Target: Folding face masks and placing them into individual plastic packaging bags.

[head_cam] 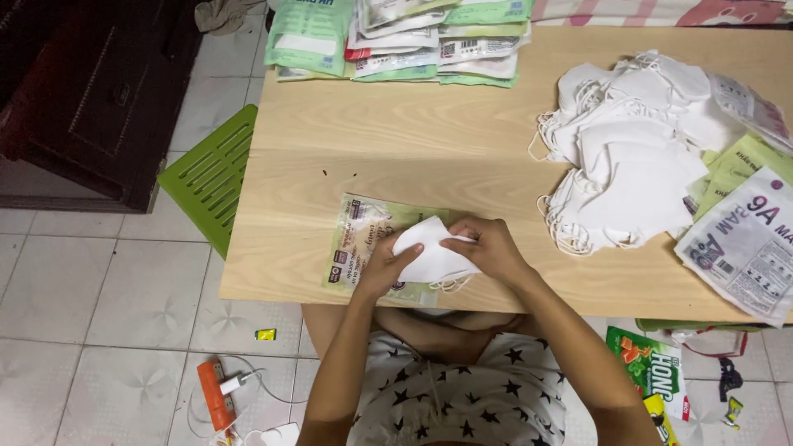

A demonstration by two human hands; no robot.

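Both hands grasp the folded white mask [431,252] over a printed pouch [368,239] on the bench [413,140] (near edge): left hand [387,268] beneath, right hand [489,246] pinching its right end, long axis left-right

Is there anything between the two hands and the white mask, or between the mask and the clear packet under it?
Nothing visible. The left hand and the right hand both grip the white mask directly, and it lies right over the clear packet on the wooden table.
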